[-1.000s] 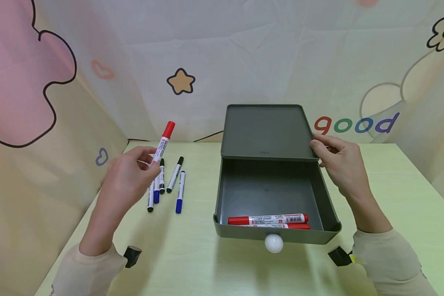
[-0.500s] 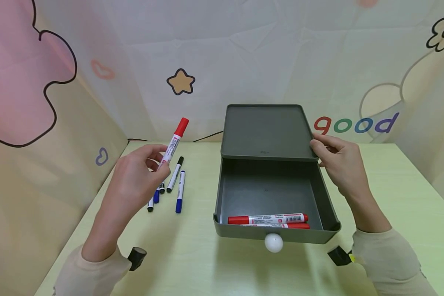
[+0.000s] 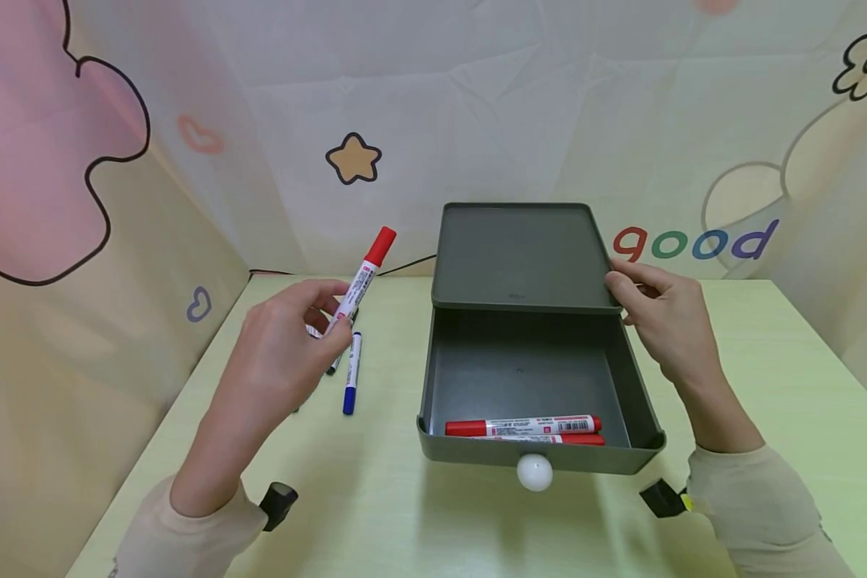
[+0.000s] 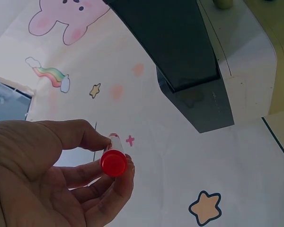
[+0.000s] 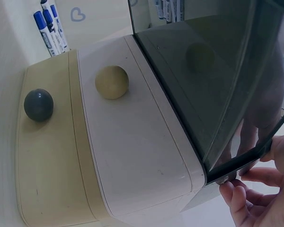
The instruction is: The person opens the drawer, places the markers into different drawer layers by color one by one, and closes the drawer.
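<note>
My left hand (image 3: 282, 345) pinches a red-capped marker (image 3: 361, 281) between thumb and fingers, holding it tilted up in the air left of the drawer cabinet. Its red cap end (image 4: 114, 163) faces the camera in the left wrist view. With thumb and fingers, my right hand (image 3: 668, 321) grips the right edge of the cabinet's grey top (image 3: 520, 253). The top grey drawer (image 3: 513, 373) is pulled out, its white knob (image 3: 535, 473) facing me. Two red markers (image 3: 466, 428) lie along the drawer's front wall.
A blue marker (image 3: 352, 373) lies on the table (image 3: 376, 498) left of the cabinet; other markers are mostly hidden behind my left hand. Below the grey drawer, the right wrist view shows a white drawer (image 5: 137, 137) and a beige drawer (image 5: 52, 161), both closed, with round knobs.
My left hand has moved right toward the drawer with the red marker, covering more of the markers on the table. My right hand and the drawer have stayed in place.
</note>
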`<state>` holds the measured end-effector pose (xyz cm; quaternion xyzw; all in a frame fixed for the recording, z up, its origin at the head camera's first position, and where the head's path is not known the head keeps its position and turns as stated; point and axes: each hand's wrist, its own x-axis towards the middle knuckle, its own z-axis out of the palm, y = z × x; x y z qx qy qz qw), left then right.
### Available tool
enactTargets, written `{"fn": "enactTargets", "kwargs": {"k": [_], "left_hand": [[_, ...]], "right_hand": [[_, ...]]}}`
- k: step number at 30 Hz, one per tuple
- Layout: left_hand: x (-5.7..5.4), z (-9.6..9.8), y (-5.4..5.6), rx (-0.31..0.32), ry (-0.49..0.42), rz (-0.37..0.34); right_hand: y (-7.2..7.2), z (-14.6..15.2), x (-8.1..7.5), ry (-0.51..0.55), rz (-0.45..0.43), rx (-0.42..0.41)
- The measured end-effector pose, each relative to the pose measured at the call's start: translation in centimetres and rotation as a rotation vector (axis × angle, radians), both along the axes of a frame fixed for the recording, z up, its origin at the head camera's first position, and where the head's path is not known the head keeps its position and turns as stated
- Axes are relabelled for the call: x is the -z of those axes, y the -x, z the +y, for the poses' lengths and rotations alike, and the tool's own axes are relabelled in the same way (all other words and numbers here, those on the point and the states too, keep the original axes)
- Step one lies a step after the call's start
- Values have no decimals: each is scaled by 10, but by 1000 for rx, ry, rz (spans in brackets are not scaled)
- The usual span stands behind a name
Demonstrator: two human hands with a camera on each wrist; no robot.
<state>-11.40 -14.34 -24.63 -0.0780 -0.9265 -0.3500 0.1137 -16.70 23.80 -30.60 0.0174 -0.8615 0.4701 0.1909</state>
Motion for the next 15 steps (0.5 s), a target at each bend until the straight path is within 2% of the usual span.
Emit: {"fn": "enactTargets", "kwargs": {"k": [15], "left_hand": [[-4,18,-5,81,-7,45]], "right_hand": [[0,0,-1,7,4,-3]]}}
